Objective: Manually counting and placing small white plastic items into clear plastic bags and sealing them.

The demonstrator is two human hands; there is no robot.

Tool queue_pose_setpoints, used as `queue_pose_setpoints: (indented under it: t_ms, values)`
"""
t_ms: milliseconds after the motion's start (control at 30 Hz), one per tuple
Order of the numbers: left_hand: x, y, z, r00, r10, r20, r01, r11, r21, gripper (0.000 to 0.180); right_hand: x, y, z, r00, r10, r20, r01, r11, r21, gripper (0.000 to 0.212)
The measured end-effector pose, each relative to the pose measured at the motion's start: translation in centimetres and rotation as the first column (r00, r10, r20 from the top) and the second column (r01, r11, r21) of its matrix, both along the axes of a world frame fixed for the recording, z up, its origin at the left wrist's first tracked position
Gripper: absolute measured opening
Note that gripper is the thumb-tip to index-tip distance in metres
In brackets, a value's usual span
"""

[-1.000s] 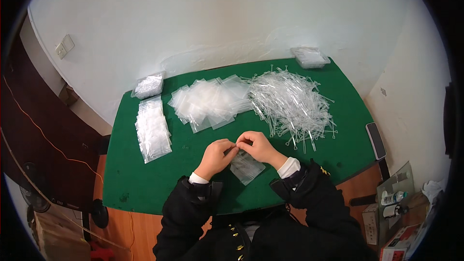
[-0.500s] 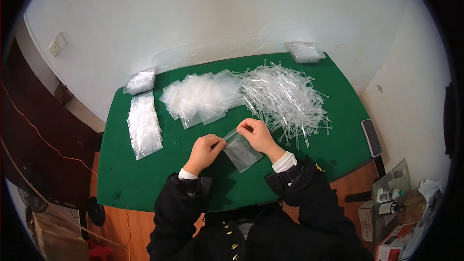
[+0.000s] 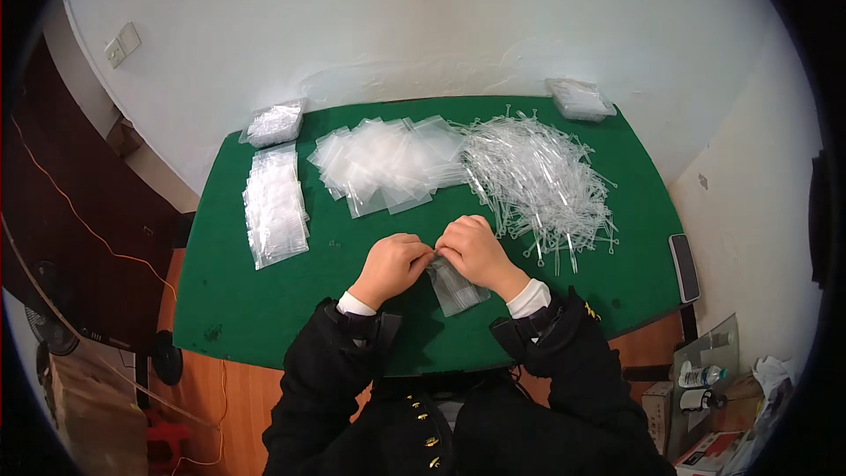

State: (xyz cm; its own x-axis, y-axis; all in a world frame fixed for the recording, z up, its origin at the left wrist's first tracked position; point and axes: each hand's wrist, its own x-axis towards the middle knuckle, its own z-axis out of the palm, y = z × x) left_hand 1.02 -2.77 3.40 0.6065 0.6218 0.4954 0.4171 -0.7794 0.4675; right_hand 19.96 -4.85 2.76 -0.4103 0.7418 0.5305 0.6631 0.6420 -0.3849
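Between my hands, over the near middle of the green table, a small clear zip bag [image 3: 456, 289] hangs with thin clear sticks inside it. My left hand [image 3: 393, 266] pinches the left end of its top edge. With fingers closed close beside the left thumb, my right hand [image 3: 476, 251] grips the same edge. Both hands cover most of the bag's top. Just beyond them lies a spread heap of flat clear zip bags [image 3: 388, 163]. To its right is a large tangled pile of clear plastic sticks with looped ends [image 3: 538, 185].
An overlapping row of filled bags [image 3: 275, 207] lies at the left of the green table [image 3: 264, 317]. Clear plastic trays stand at the back left [image 3: 273, 125] and back right [image 3: 582, 100]. A phone [image 3: 683, 268] rests on the right edge. The wall borders the table's far side.
My right hand has come leftward along the bag's top edge, so both hands now nearly touch. The view has shifted slightly; the piles look the same.
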Motion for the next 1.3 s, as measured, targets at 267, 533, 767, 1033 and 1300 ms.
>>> queue_pose_setpoints:
  t_ms: [267,533,767,1033,1300]
  values:
    - [-0.5,0.0,-0.3,0.995,0.094,0.019,-0.092,0.991,-0.098,0.013,1.0,0.3,-0.2,0.987,-0.148,-0.063,0.145,0.988,-0.055,0.008]
    - [-0.3,-0.1,0.2,0.999,0.041,0.011,-0.04,0.996,-0.082,0.011,-0.2,-0.1,-0.1,0.932,-0.044,-0.359,-0.055,0.964,-0.261,0.011]
    - [0.0,0.0,-0.1,0.995,0.0,0.103,0.009,0.996,-0.091,0.01,-0.1,0.0,-0.4,0.902,-0.011,-0.432,-0.124,0.951,-0.283,0.013]
    - [-0.6,0.1,0.0,0.996,0.063,0.067,-0.049,0.981,-0.188,0.011,0.8,0.3,-0.4,0.881,-0.196,-0.431,0.02,0.925,-0.38,0.012]
    - [-1.1,0.1,0.2,0.988,-0.151,0.031,0.144,0.834,-0.532,0.011,1.1,0.9,-1.7,0.714,-0.161,-0.681,-0.223,0.87,-0.439,0.012]
